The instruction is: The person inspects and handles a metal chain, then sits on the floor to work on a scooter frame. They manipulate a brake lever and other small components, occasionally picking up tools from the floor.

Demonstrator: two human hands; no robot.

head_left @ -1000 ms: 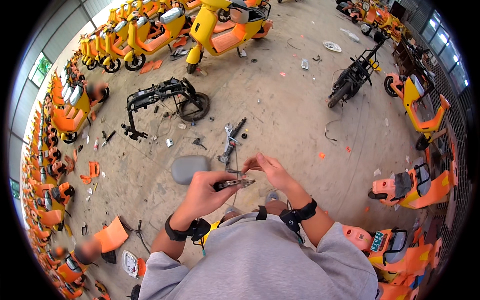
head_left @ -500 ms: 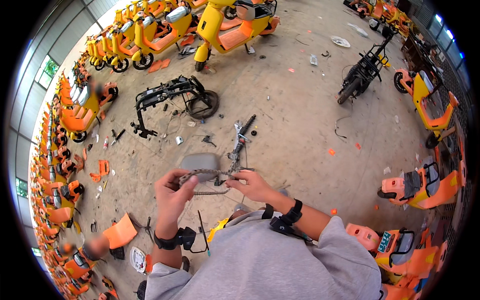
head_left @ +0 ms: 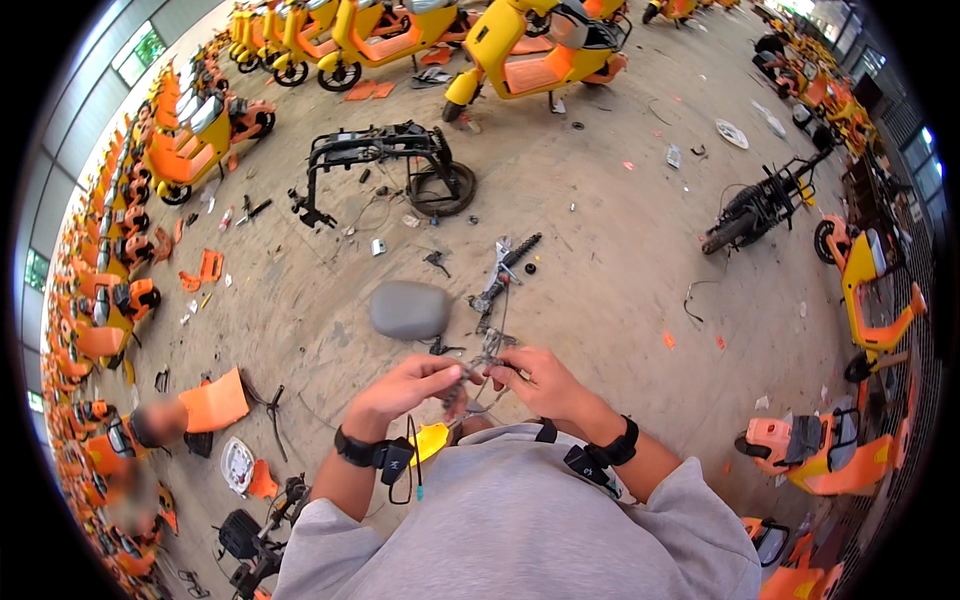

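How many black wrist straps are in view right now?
2: the left wrist strap, just behind the left hand, and the right wrist strap, just behind the right hand. Others could be hidden toward the cluttered edges.

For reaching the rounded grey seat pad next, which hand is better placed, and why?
Probably the left hand: in this view it lies nearer the seat pad than the right hand, though both grip the dark segmented metal chain.
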